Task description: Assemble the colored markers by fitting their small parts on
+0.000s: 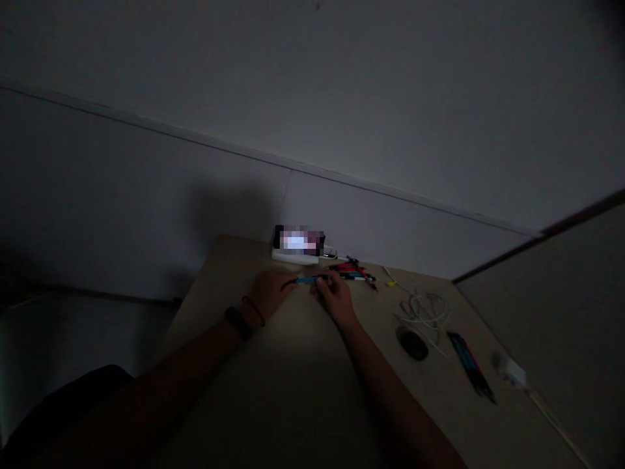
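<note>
A blue and black pen (305, 280) lies sideways between my two hands over the table. My left hand (271, 292), with a dark band and a thin red cord at its wrist, has its fingers closed at the pen's left end. Around the right end, the fingers of my right hand (336, 296) are pinched. Just beyond the right hand rests a loose pile of red, black, blue and white pens (350, 268). Dim light hides the fine detail of the fingertips.
A phone (299, 241) with a lit, blurred screen leans above a white block (294, 258) by the wall. To the right are a white cable (424, 314), a black mouse (413, 343), another group of pens (471, 366) and a white plug (512, 372) on the table (293, 384).
</note>
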A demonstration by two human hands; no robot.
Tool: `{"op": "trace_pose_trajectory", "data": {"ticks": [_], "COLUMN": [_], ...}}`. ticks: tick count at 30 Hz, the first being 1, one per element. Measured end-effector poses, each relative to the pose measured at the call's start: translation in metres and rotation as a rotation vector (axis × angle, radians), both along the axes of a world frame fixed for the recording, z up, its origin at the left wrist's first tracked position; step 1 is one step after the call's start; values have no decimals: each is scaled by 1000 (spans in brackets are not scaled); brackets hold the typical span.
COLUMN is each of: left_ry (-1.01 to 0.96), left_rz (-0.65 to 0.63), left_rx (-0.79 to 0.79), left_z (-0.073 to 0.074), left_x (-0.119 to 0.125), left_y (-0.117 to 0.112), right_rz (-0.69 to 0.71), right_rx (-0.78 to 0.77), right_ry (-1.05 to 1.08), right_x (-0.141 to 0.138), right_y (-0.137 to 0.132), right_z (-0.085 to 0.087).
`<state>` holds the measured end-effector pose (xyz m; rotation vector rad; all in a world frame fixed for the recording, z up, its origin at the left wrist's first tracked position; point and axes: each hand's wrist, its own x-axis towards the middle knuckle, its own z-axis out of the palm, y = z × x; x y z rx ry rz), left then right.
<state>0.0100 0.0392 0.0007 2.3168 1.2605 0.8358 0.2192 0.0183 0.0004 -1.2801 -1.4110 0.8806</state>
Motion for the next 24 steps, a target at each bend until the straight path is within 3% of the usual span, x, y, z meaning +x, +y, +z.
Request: {"op": "trace_pose_trajectory", "data": {"ticks": [5, 14, 24], "left_ry": [7, -48, -36], "left_rz": [-19, -7, 13], "left_rx": [11, 10, 4], "left_z": [-2, -4, -4], "left_x": [-1, 0, 1], "left_y": [2, 2, 0], "right_rz": [-25, -26, -2], "right_rx": [-24, 1, -7], "right_ry": [25, -171, -126], "right_x": [0, 2, -2], "right_y": [-1, -3, -3], "right_z": [-2, 3, 6]}}
